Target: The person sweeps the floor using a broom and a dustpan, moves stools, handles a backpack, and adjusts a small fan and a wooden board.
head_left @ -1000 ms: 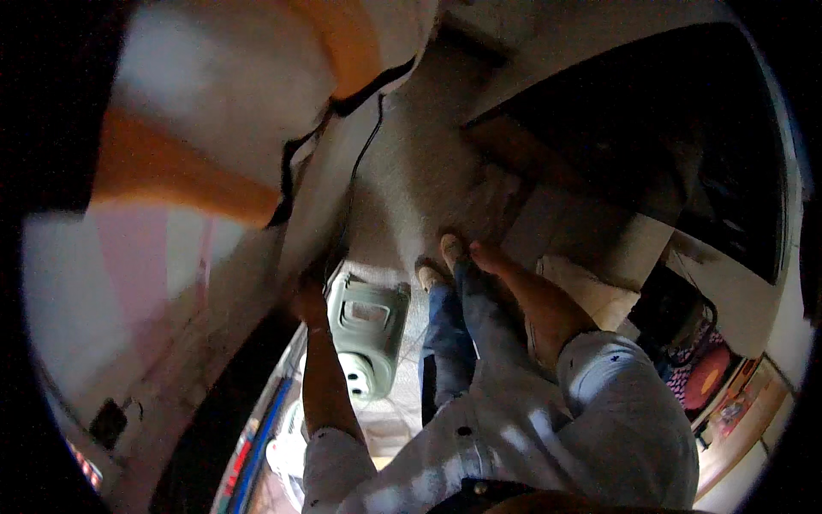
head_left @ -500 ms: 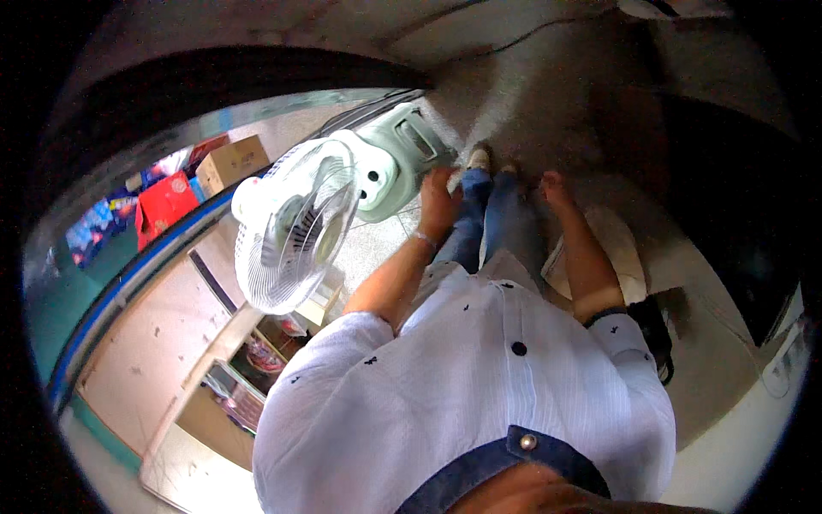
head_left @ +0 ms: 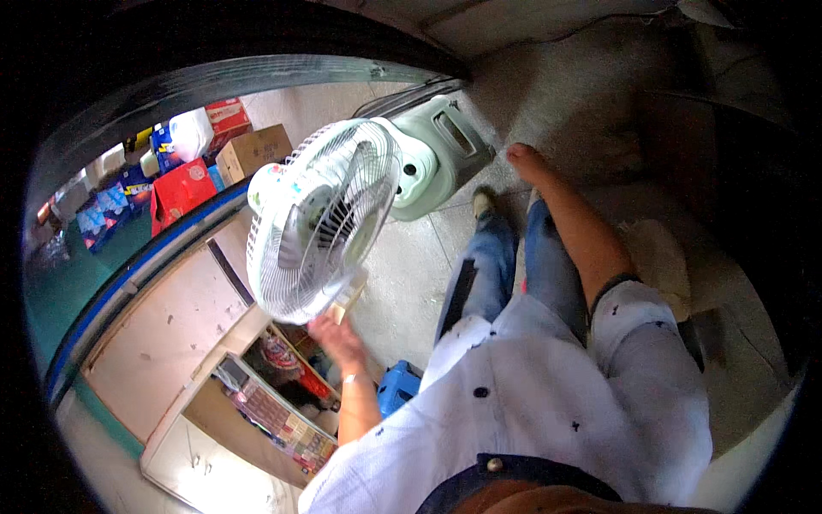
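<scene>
My left hand (head_left: 340, 344) is out to the left, just below the round cage of a pale green and white fan (head_left: 325, 223). It is blurred, but its fingers look apart and nothing shows in them; whether it touches the cage I cannot tell. Behind the cage, the fan's base (head_left: 437, 158) stands on the floor. My right hand (head_left: 525, 163) reaches forward over the floor, to the right of that base and apart from it. Its fingers look curled in, with no object visible.
Left of the fan, a blue-edged counter (head_left: 145, 283) bears a red box (head_left: 181, 195) and a brown carton (head_left: 253, 152). Below are open shelves (head_left: 274, 420) with packets. A blue container (head_left: 397, 387) stands beside my left arm. Dark cables (head_left: 402, 101) run behind the fan.
My left hand has swung left and back toward me, to below the fan cage. My right hand has moved forward and slightly left. My body has turned, and the blue container has come into view.
</scene>
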Motion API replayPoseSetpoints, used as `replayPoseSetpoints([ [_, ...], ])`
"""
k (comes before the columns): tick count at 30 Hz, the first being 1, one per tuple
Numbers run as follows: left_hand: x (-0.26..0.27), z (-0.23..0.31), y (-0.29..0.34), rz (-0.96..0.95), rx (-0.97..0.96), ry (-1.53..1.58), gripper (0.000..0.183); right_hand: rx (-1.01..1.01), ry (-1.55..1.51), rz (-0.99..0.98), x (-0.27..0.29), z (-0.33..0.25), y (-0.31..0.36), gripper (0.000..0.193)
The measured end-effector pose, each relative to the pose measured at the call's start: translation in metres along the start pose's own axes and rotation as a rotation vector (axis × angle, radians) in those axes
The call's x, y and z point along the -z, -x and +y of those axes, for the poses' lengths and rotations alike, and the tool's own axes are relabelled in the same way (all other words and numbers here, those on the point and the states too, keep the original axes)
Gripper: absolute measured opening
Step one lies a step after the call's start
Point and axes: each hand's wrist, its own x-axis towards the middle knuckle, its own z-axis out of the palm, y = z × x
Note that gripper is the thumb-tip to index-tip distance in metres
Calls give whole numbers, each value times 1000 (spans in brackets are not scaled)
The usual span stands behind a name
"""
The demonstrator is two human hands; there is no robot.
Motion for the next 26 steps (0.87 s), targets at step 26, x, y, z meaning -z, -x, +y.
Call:
replayPoseSetpoints([
  [26,-63,94,7,-596,-456,-738,102,-388,-612,425,-34,98,-71,56],
])
